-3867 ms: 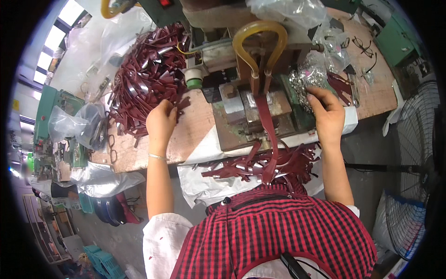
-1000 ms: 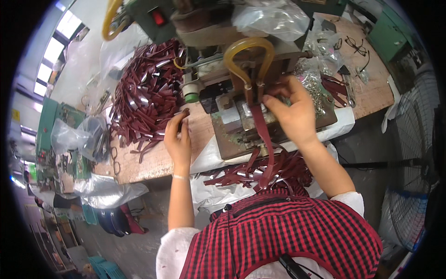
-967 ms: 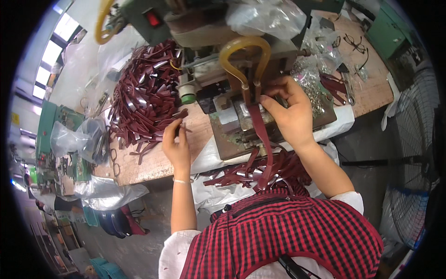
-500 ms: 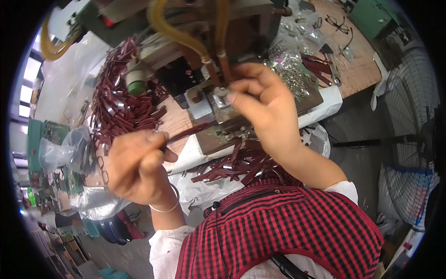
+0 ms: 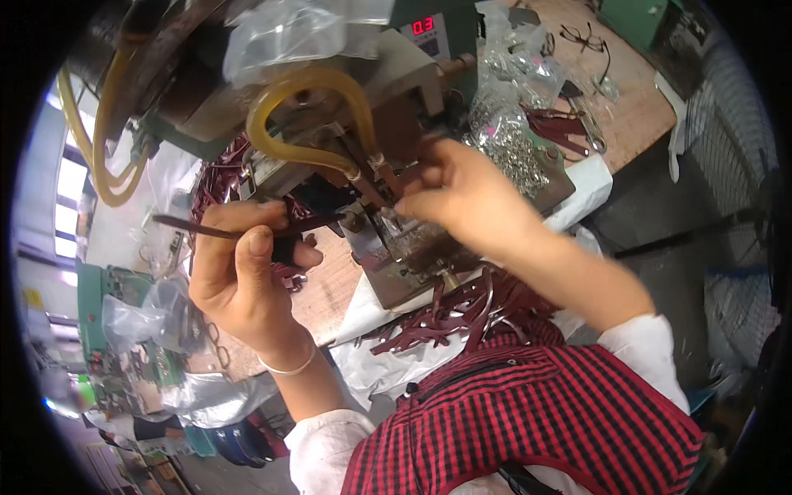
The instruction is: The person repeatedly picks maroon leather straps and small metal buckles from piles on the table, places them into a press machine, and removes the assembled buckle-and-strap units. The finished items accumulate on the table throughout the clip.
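A thin maroon strap (image 5: 183, 224) is pinched between the thumb and fingers of my left hand (image 5: 247, 285). Its far end reaches toward the metal fixture (image 5: 363, 235) of the bench machine. My right hand (image 5: 478, 202) is at the machine's two copper-coloured arms (image 5: 381, 183), fingers curled and thumb against fingertips. What those fingers hold, if anything, is too small and blurred to make out. Yellow hoses (image 5: 272, 148) loop down to the arms. Below the bench edge lies a pile of maroon straps (image 5: 462, 313), some with shiny metal ends.
Small metal parts (image 5: 516, 161) are heaped right of the machine, beside plastic bags (image 5: 516, 70). More maroon straps (image 5: 219, 177) lie behind my left hand. Eyeglasses (image 5: 582, 37) rest at the far right of the bench. A large fan (image 5: 726, 181) stands at the right.
My left hand has moved forward, bringing the strap's far end up to the fixture. My right hand stays by the copper-coloured arms. The whole view has shifted, showing more of the machine.
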### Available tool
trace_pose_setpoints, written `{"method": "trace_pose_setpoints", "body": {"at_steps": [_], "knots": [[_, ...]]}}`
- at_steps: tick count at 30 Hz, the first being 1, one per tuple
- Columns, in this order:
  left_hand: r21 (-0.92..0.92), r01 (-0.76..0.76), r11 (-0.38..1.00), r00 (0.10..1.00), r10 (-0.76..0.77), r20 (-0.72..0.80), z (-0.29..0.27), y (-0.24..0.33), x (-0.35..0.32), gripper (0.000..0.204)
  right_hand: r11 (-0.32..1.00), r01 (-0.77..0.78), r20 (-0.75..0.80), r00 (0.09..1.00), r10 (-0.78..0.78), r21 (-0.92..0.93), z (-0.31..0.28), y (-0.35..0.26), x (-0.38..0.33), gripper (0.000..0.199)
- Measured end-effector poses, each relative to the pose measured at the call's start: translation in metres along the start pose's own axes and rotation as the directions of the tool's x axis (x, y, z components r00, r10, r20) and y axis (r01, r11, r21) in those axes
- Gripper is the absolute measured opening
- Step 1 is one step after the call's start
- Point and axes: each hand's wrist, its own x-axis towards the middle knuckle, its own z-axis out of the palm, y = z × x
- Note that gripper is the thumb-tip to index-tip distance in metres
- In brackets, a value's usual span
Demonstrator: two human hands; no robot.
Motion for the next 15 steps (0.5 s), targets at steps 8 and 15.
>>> {"method": "trace_pose_setpoints", "body": {"at_steps": [8,15], "knots": [[0.369,-0.488,0.791,0.864,0.378,0.332,0.036,-0.023,-0.072,0.016,0.857,0.317,0.220,0.944,-0.245,-0.407,-0.047,-0.007,0.004,0.030],[0.382,-0.617,0.688,0.784,0.490,0.382,0.058,-0.045,-0.082,0.037,0.247,0.048,-0.093,0.845,-0.526,-0.968,-0.128,0.104,-0.011,0.020]]}}
